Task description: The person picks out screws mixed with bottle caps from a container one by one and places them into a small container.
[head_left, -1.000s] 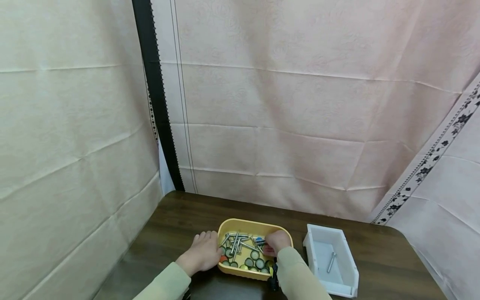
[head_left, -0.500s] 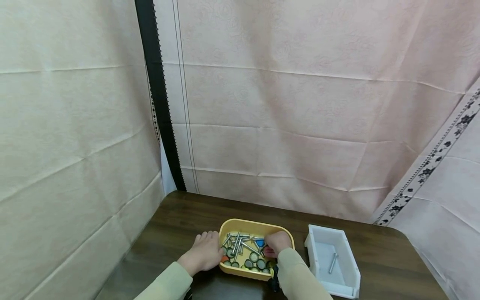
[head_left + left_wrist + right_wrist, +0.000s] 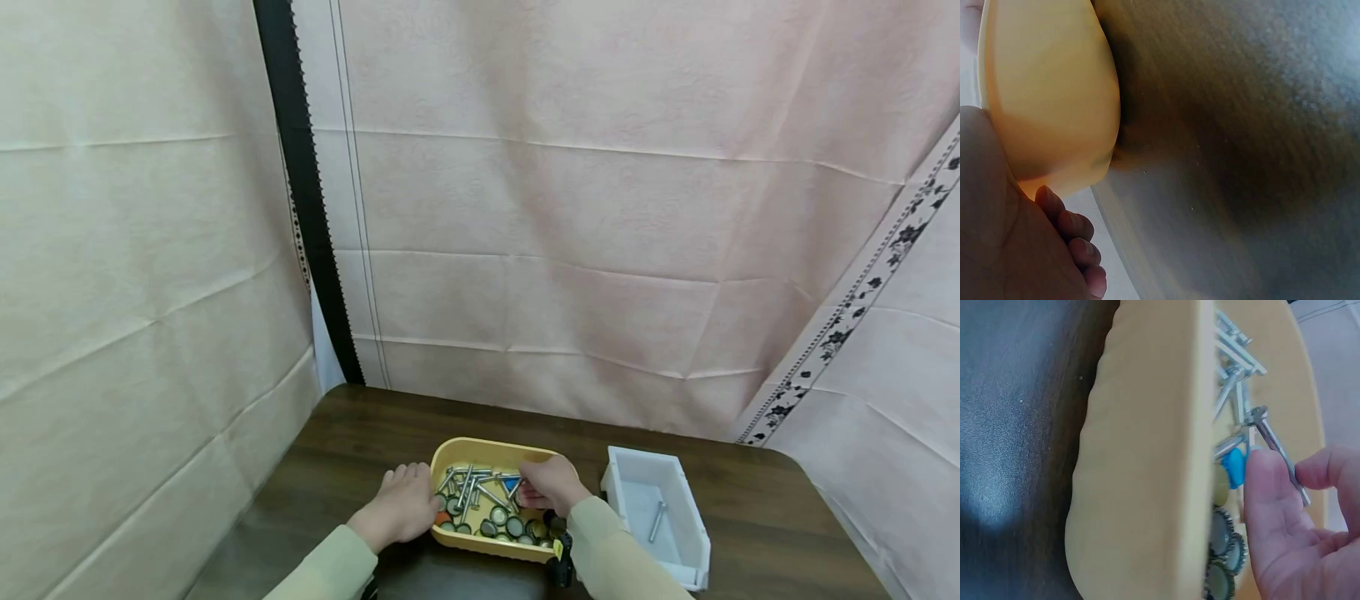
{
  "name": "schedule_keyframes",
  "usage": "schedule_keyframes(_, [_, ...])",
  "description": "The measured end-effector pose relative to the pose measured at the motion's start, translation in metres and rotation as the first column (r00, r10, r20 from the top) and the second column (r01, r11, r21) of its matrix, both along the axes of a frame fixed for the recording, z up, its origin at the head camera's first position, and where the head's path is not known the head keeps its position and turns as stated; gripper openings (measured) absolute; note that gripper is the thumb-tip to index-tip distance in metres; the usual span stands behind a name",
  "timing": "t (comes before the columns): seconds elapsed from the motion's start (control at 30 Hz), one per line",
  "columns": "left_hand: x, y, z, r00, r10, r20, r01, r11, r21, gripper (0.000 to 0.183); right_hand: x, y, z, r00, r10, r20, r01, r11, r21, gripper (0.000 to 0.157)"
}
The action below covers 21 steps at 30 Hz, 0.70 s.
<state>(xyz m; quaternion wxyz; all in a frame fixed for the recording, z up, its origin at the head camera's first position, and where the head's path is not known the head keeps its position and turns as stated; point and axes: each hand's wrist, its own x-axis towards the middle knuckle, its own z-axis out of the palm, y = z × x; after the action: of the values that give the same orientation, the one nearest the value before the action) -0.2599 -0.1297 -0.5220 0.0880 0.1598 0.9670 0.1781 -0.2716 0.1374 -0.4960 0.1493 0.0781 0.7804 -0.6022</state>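
Pinching a bolt (image 3: 1279,451) in right hand (image 3: 551,485), gripping yellow tub (image 3: 487,454) with left hand (image 3: 401,502); seemingly early, just one bolt (image 3: 657,522) in white bin (image 3: 642,464), plenty left.

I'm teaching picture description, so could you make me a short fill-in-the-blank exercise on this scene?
1. The right hand pinches a bolt, while the left hand touches the ____ tray.
2. Bottle caps lie in the tray, but none lie in the ____ box.
3. That box holds exactly ____ bolt.
4. The box stands to the person's ____ of the tray.

Missing words: yellow; white; one; right.
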Motion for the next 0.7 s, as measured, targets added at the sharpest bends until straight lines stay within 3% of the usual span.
schedule_keyframes(0.4, [-0.001, 0.002, 0.0, 1.0, 0.019, 0.018, -0.019, 1.0, -0.002, 0.024, 0.005, 0.016, 0.013, 0.996, 0.092, -0.015, -0.093, 0.993, -0.069, 0.027])
schedule_keyframes(0.7, [-0.004, 0.004, 0.0, 0.999, 0.044, 0.02, -0.044, 0.999, 0.006, 0.034, 0.006, 0.031, 0.008, 0.997, 0.078, -0.016, -0.079, 0.992, -0.1, 0.029])
